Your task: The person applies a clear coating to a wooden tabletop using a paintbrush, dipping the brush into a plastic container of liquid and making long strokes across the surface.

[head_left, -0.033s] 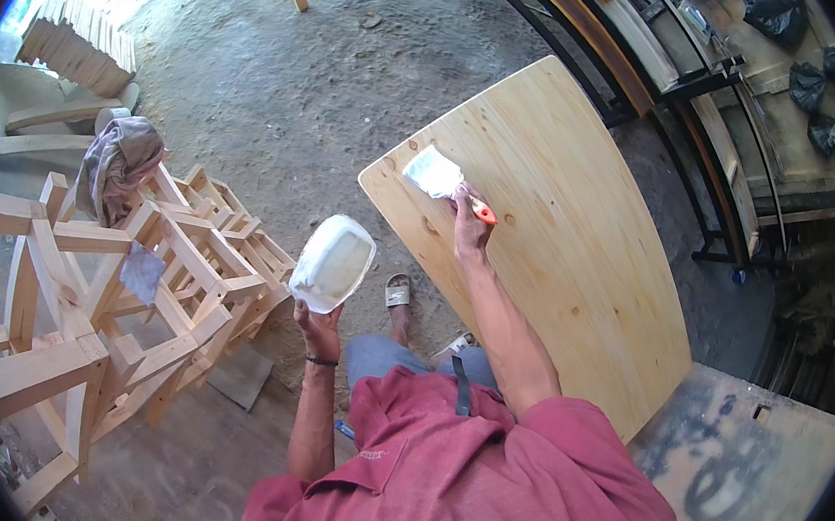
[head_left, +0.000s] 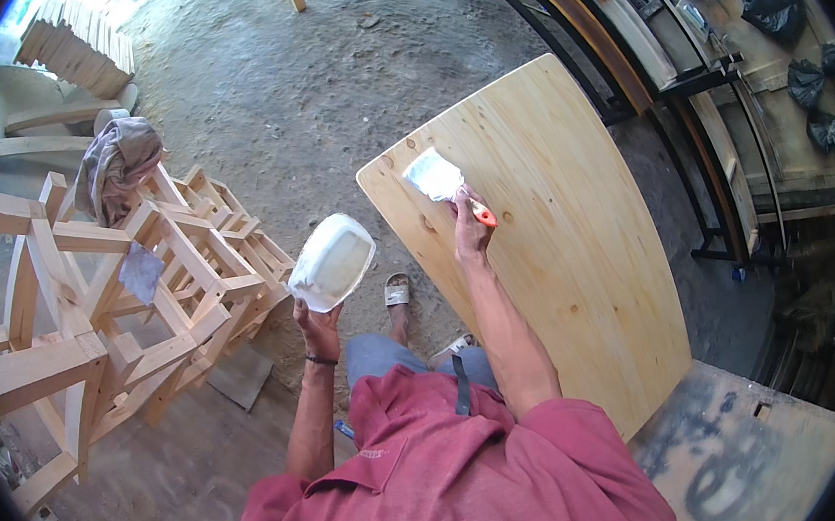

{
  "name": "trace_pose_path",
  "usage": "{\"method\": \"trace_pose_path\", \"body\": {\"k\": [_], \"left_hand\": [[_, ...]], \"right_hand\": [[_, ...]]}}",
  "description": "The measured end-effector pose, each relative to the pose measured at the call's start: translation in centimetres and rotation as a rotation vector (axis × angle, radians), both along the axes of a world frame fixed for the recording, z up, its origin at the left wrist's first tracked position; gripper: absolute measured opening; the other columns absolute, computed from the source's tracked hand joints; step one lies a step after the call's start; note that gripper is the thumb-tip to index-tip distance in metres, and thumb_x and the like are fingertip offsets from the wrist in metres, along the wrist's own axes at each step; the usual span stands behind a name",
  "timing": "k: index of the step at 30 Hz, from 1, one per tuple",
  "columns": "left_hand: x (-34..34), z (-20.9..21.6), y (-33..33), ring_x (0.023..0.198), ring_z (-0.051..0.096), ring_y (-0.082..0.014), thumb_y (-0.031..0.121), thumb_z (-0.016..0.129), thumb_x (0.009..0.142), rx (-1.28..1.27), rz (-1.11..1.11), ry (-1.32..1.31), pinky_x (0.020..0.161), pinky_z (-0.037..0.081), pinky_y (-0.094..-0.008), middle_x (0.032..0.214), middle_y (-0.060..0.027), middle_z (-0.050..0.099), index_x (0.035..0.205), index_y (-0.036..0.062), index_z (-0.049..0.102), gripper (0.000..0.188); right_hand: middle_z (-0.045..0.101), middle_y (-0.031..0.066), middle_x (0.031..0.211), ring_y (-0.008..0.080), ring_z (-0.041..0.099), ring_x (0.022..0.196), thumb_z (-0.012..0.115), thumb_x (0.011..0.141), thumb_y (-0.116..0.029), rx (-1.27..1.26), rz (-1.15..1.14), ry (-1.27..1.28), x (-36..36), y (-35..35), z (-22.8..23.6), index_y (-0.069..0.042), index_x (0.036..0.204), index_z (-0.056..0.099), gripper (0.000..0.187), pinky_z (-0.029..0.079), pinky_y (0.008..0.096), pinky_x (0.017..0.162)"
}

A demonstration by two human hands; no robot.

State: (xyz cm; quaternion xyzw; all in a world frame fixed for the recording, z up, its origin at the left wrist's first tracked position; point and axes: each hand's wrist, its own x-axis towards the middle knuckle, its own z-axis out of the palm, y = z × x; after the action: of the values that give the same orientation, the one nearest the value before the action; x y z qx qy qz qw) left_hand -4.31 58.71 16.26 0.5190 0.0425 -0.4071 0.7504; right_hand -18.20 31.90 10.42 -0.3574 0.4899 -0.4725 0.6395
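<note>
My right hand (head_left: 470,230) is closed round the red-orange handle of a wide paintbrush (head_left: 432,176). The bristles are coated white and lie over the far left part of a pale wooden panel (head_left: 570,276) with knots and rounded corners. In my left hand (head_left: 319,327) is a white plastic tub (head_left: 333,261), gripped at its near edge and tilted to the left of the panel. White residue marks the tub's wall; how much it holds I cannot tell.
Bare wooden frames (head_left: 175,244) are stacked on the left, a crumpled cloth (head_left: 117,169) draped over them. Dark metal frames with wooden rails (head_left: 607,31) stand at the far right. Black plastic bags (head_left: 772,9) lie beyond those. A stained board (head_left: 736,441) lies at the near right.
</note>
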Motion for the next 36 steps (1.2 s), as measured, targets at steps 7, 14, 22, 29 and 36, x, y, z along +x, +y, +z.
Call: {"method": "trace_pose_path", "body": {"k": [7, 14, 22, 29, 36], "left_hand": [[-2.4, 0.2, 0.5, 0.134, 0.037, -0.029, 0.069, 0.054, 0.078, -0.003, -0.052, 0.005, 0.108, 0.032, -0.0472, 0.148, -0.0091, 0.034, 0.148, 0.0153, 0.023, 0.094], [-7.3, 0.3, 2.3, 0.135, 0.036, -0.0284, 0.068, 0.055, 0.077, -0.012, -0.116, 0.014, 0.109, 0.031, -0.0477, 0.148, -0.0086, 0.034, 0.147, 0.016, 0.025, 0.093], [-17.5, 2.1, 4.9, 0.132, 0.04, -0.0291, 0.069, 0.055, 0.076, -0.01, -0.203, 0.007, 0.107, 0.032, -0.0469, 0.146, -0.0089, 0.038, 0.146, 0.0149, 0.027, 0.093], [-27.8, 1.7, 9.2, 0.13, 0.042, -0.0324, 0.069, 0.055, 0.075, 0.008, -0.301, 0.092, 0.105, 0.033, -0.0492, 0.147, -0.0092, 0.037, 0.147, 0.0171, 0.025, 0.094], [-35.8, 3.0, 11.6, 0.137, 0.028, -0.0383, 0.074, 0.052, 0.072, 0.068, -0.394, 0.126, 0.109, 0.021, -0.0554, 0.152, -0.0097, 0.026, 0.149, 0.0196, 0.022, 0.099]], "right_hand": [[0.062, 0.011, 0.107, 0.0183, 0.062, 0.094, 0.066, 0.088, -0.018, -0.024, -0.028, 0.091, -7.6, 4.1, -0.9, 0.005, 0.118, 0.056, 0.039, 0.054, 0.0324, 0.087], [0.065, 0.0125, 0.1, 0.0177, 0.064, 0.087, 0.067, 0.087, -0.014, -0.001, -0.141, 0.056, -16.7, 9.0, -0.3, 0.011, 0.112, 0.058, 0.037, 0.055, 0.0295, 0.081], [0.067, 0.0105, 0.096, 0.0155, 0.064, 0.086, 0.067, 0.086, -0.012, -0.084, -0.201, 0.067, -28.2, 14.9, -2.7, 0.009, 0.107, 0.062, 0.031, 0.054, 0.0273, 0.079], [0.068, 0.009, 0.092, 0.0143, 0.065, 0.082, 0.067, 0.086, -0.013, -0.042, -0.243, 0.111, -38.8, 20.4, -1.7, 0.007, 0.106, 0.065, 0.029, 0.053, 0.0263, 0.075], [0.069, 0.0101, 0.093, 0.0145, 0.065, 0.081, 0.068, 0.085, -0.013, -0.047, -0.282, 0.14, -50.6, 26.3, -1.1, 0.007, 0.104, 0.066, 0.028, 0.053, 0.0257, 0.075]]}}
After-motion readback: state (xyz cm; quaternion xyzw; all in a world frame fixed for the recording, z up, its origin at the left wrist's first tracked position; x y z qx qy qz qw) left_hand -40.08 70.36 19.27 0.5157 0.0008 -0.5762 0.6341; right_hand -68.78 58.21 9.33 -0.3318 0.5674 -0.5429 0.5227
